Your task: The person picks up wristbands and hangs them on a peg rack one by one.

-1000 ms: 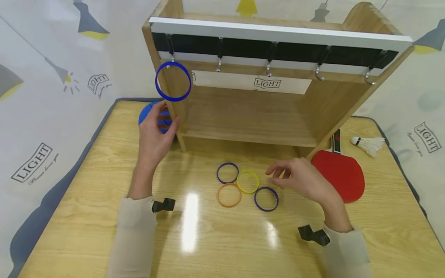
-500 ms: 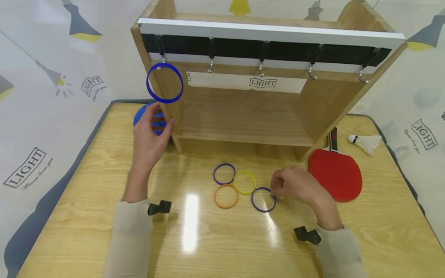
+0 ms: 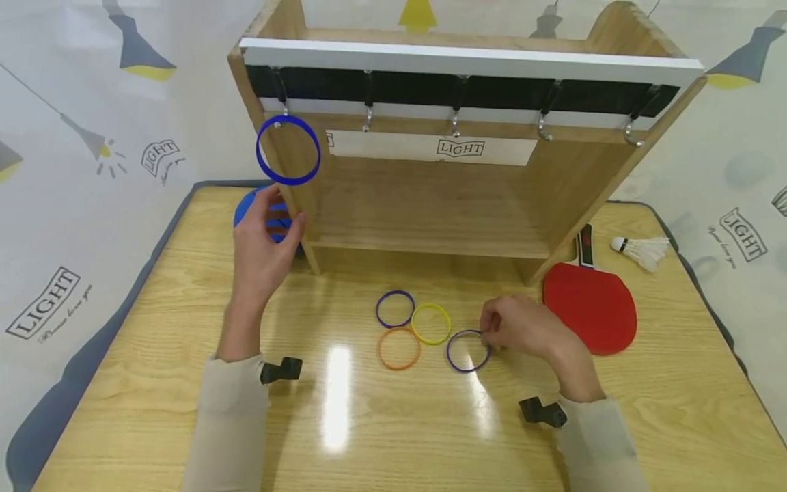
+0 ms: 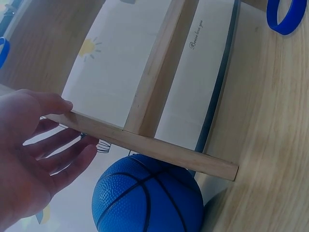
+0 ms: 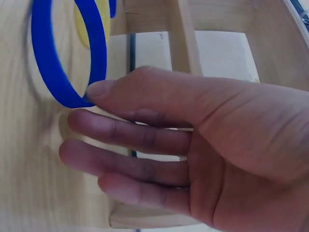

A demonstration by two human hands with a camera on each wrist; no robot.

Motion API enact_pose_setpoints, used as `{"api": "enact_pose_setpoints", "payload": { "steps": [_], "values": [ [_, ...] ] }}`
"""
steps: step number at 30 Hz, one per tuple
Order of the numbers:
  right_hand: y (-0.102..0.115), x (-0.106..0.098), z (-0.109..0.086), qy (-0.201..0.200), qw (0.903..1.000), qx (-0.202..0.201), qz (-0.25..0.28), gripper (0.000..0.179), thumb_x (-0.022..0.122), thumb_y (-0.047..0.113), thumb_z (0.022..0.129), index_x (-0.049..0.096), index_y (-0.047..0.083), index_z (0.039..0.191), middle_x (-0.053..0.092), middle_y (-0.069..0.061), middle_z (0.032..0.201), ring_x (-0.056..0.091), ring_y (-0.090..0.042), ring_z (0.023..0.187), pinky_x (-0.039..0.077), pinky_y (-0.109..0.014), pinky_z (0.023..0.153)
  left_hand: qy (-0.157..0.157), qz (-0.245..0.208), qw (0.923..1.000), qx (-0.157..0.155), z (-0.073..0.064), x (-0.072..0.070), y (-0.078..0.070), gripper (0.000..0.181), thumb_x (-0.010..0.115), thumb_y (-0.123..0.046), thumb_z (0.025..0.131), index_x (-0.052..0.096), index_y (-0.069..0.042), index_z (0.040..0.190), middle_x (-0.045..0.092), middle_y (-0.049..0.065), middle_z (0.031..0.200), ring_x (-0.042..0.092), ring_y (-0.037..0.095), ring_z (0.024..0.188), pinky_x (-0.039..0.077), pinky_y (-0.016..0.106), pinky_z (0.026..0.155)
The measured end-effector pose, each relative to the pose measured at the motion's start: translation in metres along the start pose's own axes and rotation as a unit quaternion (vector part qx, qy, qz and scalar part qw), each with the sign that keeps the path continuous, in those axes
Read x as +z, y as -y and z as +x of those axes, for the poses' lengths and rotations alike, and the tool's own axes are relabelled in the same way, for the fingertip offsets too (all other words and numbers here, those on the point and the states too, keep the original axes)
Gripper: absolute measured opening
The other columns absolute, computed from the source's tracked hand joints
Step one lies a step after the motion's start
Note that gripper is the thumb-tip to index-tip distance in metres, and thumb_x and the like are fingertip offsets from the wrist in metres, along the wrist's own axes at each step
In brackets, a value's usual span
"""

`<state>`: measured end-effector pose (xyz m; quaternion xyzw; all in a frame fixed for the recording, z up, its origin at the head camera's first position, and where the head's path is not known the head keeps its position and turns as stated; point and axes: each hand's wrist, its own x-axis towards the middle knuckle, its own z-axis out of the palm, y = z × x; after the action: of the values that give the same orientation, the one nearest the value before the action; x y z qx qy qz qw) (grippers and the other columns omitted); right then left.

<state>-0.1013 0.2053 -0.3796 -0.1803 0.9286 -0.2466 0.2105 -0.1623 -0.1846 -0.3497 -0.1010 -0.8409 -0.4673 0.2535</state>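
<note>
My right hand (image 3: 529,328) pinches a thin blue ring (image 3: 451,355) at its right edge, thumb and index finger together. In the right wrist view that ring (image 5: 43,53) tilts up from the table. My left hand (image 3: 261,239) grips the left side panel of a wooden rack (image 3: 430,205), thumb inside and fingers outside. The left wrist view has the panel (image 4: 188,155) between thumb and fingers. Another blue ring (image 3: 318,158) hangs on the leftmost hook. On the table lie a yellow ring (image 3: 449,320), an orange ring (image 3: 380,357) and a blue ring (image 3: 378,316).
Several metal hooks (image 3: 456,124) line the rack's front rail. Behind my left hand, a blue toy basketball (image 4: 147,198) sits beside the rack. To the right lie a red table tennis bat (image 3: 593,307) and a white shuttlecock (image 3: 642,251).
My right hand has come down and left onto the nearest blue ring and pinched it. That ring has shifted slightly away from the yellow one. My left hand stays on the rack.
</note>
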Motion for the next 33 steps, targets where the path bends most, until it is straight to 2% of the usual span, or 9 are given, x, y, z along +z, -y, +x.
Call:
{"api": "enact_pose_setpoints", "payload": {
  "steps": [5,9,14,17,20,33],
  "values": [
    [-0.001,-0.007,-0.006,-0.019,0.9988,-0.037,0.028,0.01,0.077,0.009,0.083,0.068,0.013,0.086,0.065,0.006,0.079,0.06,-0.012,0.073,0.052,-0.03,0.064,0.0,-0.001,1.0,0.001,0.0,0.0,-0.001,0.046,0.069,-0.021,0.092,0.056,-0.01,0.135,0.064,0.006,0.116,0.065,0.017,0.093,0.055,0.036,0.072],
    [0.001,-0.013,-0.012,-0.025,0.9964,-0.064,0.049,0.014,0.08,0.012,0.083,0.069,0.012,0.093,0.067,0.006,0.083,0.062,-0.012,0.077,0.054,-0.028,0.066,-0.001,0.0,1.0,0.002,0.0,0.001,0.0,0.046,0.069,-0.02,0.092,0.056,-0.009,0.134,0.064,0.007,0.117,0.065,0.017,0.093,0.055,0.031,0.071],
    [0.007,-0.021,-0.019,-0.07,0.9941,-0.083,0.005,0.018,0.081,0.016,0.082,0.073,0.015,0.099,0.067,0.011,0.085,0.063,-0.01,0.078,0.053,-0.027,0.065,0.0,0.002,1.0,0.003,0.0,0.001,0.0,0.046,0.068,-0.021,0.092,0.055,-0.01,0.135,0.064,0.007,0.118,0.065,0.018,0.094,0.053,0.022,0.071],
    [0.011,-0.023,-0.021,-0.099,0.9914,-0.08,-0.027,0.016,0.08,0.017,0.083,0.075,0.015,0.098,0.068,0.013,0.084,0.063,-0.009,0.077,0.052,-0.027,0.064,0.001,0.0,1.0,0.002,-0.001,0.001,0.001,0.046,0.068,-0.021,0.093,0.055,-0.011,0.136,0.064,0.007,0.118,0.065,0.018,0.094,0.052,0.02,0.07],
    [0.013,-0.022,-0.02,-0.11,0.9909,-0.065,-0.042,0.016,0.08,0.02,0.083,0.076,0.014,0.098,0.068,0.011,0.083,0.063,-0.009,0.076,0.051,-0.028,0.063,0.0,0.0,1.0,0.003,-0.001,0.001,0.002,0.046,0.068,-0.02,0.093,0.055,-0.011,0.136,0.063,0.007,0.118,0.065,0.018,0.094,0.053,0.021,0.07],
    [0.009,-0.019,-0.016,-0.079,0.9958,-0.025,-0.038,0.02,0.082,0.014,0.081,0.076,0.009,0.1,0.07,0.004,0.086,0.065,-0.011,0.076,0.053,-0.029,0.064,0.0,0.005,1.0,0.005,0.0,0.001,0.001,0.047,0.068,-0.02,0.093,0.054,-0.01,0.136,0.064,0.008,0.118,0.065,0.018,0.094,0.052,0.02,0.07]
  ]
}}
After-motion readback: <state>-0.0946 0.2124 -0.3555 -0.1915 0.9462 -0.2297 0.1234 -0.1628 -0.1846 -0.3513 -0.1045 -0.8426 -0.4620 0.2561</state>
